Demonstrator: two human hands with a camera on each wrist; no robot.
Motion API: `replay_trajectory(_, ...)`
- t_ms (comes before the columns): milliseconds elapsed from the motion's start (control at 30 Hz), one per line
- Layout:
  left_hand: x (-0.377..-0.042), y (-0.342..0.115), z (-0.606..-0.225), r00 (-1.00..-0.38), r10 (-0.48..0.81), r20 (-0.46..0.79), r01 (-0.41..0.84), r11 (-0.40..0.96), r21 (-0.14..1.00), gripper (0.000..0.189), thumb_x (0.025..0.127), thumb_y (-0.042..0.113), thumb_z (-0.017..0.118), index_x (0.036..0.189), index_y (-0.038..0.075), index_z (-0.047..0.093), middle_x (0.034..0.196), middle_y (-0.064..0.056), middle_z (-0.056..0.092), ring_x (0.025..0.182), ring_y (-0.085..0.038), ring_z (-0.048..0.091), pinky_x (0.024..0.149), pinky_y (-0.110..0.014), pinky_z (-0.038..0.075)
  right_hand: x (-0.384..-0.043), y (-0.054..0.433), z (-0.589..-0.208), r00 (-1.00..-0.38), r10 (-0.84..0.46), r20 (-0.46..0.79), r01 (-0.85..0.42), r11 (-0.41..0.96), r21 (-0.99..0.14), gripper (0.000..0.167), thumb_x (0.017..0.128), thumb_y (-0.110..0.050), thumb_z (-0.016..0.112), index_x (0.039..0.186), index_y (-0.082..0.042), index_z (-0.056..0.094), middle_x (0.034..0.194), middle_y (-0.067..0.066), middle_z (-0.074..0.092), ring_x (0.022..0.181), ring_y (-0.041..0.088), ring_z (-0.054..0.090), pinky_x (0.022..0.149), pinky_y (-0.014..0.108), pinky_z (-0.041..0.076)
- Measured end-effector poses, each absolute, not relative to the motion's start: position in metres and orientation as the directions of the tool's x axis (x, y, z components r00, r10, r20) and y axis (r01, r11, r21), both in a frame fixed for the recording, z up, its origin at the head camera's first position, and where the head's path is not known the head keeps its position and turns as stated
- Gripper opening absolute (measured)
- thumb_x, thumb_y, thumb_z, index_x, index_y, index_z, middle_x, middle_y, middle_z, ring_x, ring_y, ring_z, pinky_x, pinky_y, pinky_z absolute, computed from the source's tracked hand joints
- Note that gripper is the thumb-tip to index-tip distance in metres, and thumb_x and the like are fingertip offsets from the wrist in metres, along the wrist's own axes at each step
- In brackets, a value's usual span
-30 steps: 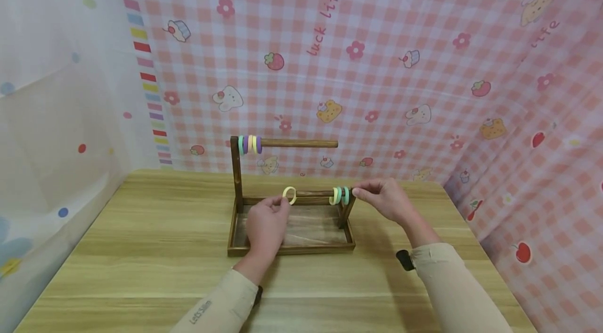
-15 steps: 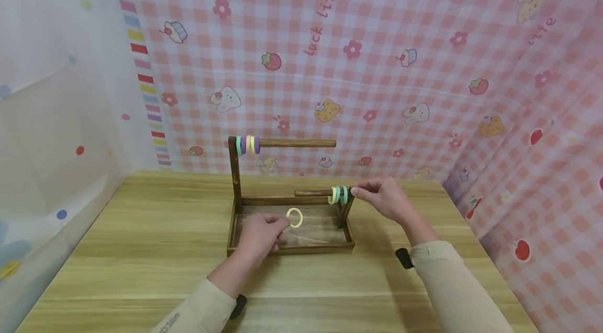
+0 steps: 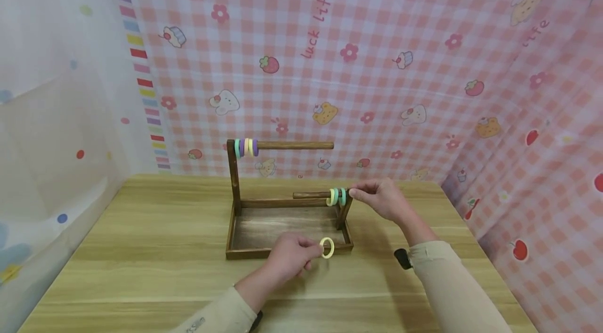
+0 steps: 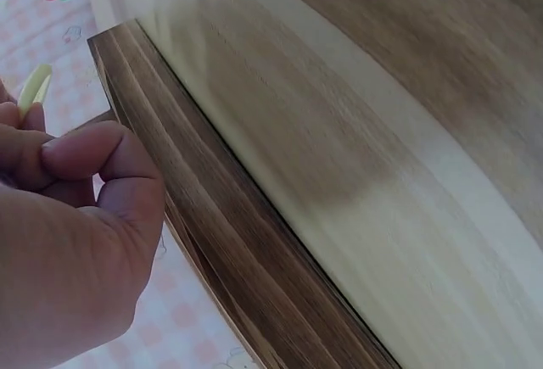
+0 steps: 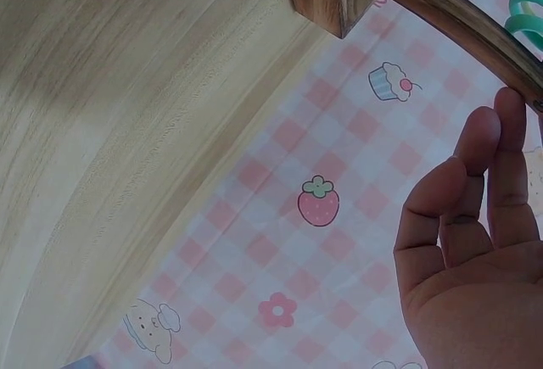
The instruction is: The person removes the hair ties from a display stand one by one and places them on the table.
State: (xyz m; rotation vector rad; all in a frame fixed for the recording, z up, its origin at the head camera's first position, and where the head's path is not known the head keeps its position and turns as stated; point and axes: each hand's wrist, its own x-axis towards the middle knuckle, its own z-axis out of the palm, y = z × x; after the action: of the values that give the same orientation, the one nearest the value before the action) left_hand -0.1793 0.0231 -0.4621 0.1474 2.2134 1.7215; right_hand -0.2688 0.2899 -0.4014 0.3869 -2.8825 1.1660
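My left hand (image 3: 291,255) pinches a pale yellow ring (image 3: 327,248) between thumb and fingers, over the front edge of a dark wooden rack (image 3: 264,254). That ring (image 4: 36,87) stands partly behind the fingers in the left wrist view. My right hand (image 3: 383,200) pinches the top of the rack's short right post; in the right wrist view, its fingers (image 5: 509,123) touch the post's end. On the lower rod (image 3: 308,195) hang a yellow ring (image 3: 331,197) and green rings (image 3: 343,196). Green, purple and yellow rings (image 3: 247,147) hang on the upper rod (image 3: 297,145), against the tall left post.
The rack has a shallow tray base (image 3: 270,223) and stands on a wood-grain table (image 3: 155,249). A pink checked cloth (image 3: 391,87) hangs behind and to the right. A white cloth (image 3: 52,129) with coloured dots hangs at the left.
My left hand has carried the yellow ring from beside the lower rod's free end, down over the tray, then rightward to the rack's front edge. The right hand has stayed on the post.
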Motion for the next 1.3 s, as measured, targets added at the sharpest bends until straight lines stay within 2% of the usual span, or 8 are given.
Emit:
replay_trajectory(133,-0.178,0.031,-0.465,-0.938,0.293,-0.186,-0.096,0.295,0.951,0.021,0.094,0.018,0.079,0.109,0.004,0.082,0.082,-0.016,0.076,0.052,-0.008,0.053,0.044,-0.018,0.039,-0.268,0.290,-0.401,-0.969,-0.227,0.101,-0.234,0.692,-0.683,0.027,0.105,-0.032,0.072,0.118,-0.010,0.082,0.120,0.014,0.080,0.113,0.032,0.075,0.093,0.050,0.063)
replay_trajectory(267,-0.176,0.036,-0.466,-0.931,0.315,-0.184,-0.076,0.326,0.942,0.015,0.094,0.019,0.082,0.102,0.007,0.083,0.097,-0.010,0.077,0.054,-0.008,0.055,0.045,-0.019,0.039,-0.269,0.290,-0.401,-0.970,-0.224,0.099,-0.230,0.696,-0.680,0.027,0.105,-0.032,0.072,0.119,-0.012,0.082,0.121,0.013,0.080,0.114,0.032,0.075,0.094,0.050,0.062)
replay_trajectory(367,-0.175,0.040,-0.466,-0.916,0.345,-0.203,-0.078,0.343,0.936,0.013,0.093,0.021,0.083,0.098,0.010,0.084,0.099,-0.006,0.076,0.054,-0.009,0.054,0.044,-0.020,0.036,-0.269,0.290,-0.401,-0.969,-0.225,0.100,-0.232,0.699,-0.677,0.028,0.105,-0.033,0.072,0.119,-0.012,0.082,0.121,0.013,0.080,0.114,0.032,0.075,0.094,0.051,0.062)
replay_trajectory(467,-0.173,0.046,-0.468,-0.899,0.378,-0.221,-0.083,0.348,0.934,0.013,0.093,0.023,0.084,0.097,0.011,0.084,0.080,-0.005,0.073,0.050,-0.009,0.050,0.043,-0.020,0.033,-0.269,0.291,-0.402,-0.969,-0.227,0.098,-0.232,0.695,-0.681,0.028,0.105,-0.033,0.071,0.120,-0.011,0.081,0.122,0.014,0.080,0.115,0.033,0.075,0.095,0.051,0.062)
replay_trajectory(600,-0.170,0.054,-0.471,-0.895,0.387,-0.219,-0.076,0.352,0.933,0.011,0.092,0.022,0.085,0.094,0.012,0.084,0.052,-0.001,0.059,0.043,-0.008,0.044,0.041,-0.020,0.029,-0.271,0.292,-0.402,-0.969,-0.229,0.089,-0.226,0.691,-0.687,0.029,0.106,-0.033,0.070,0.121,-0.011,0.081,0.123,0.015,0.079,0.117,0.034,0.074,0.096,0.052,0.062)
replay_trajectory(767,-0.168,0.058,-0.475,-0.909,0.368,-0.194,-0.030,0.409,0.912,0.009,0.091,0.022,0.084,0.092,0.013,0.084,0.047,0.004,0.053,0.042,-0.007,0.043,0.043,-0.021,0.029,-0.270,0.293,-0.402,-0.971,-0.225,0.080,-0.218,0.692,-0.688,0.028,0.106,-0.033,0.070,0.122,-0.012,0.081,0.124,0.014,0.079,0.116,0.033,0.074,0.096,0.051,0.062)
replay_trajectory(1067,-0.169,0.062,-0.483,-0.932,0.328,-0.154,0.069,0.578,0.813,0.009,0.092,0.026,0.081,0.085,0.020,0.085,0.046,0.009,0.057,0.044,-0.006,0.050,0.047,-0.027,0.035,-0.269,0.291,-0.402,-0.970,-0.225,0.087,-0.223,0.696,-0.682,0.028,0.105,-0.033,0.071,0.121,-0.013,0.081,0.123,0.013,0.079,0.115,0.033,0.075,0.095,0.051,0.062)
replay_trajectory(1300,-0.170,0.059,-0.482,-0.947,0.288,-0.145,0.086,0.659,0.747,0.014,0.093,0.025,0.074,0.084,0.021,0.083,0.045,0.008,0.057,0.046,-0.009,0.051,0.051,-0.032,0.038,-0.268,0.292,-0.402,-0.971,-0.223,0.084,-0.219,0.691,-0.689,0.028,0.105,-0.034,0.071,0.121,-0.013,0.081,0.123,0.013,0.079,0.116,0.033,0.074,0.095,0.051,0.062)
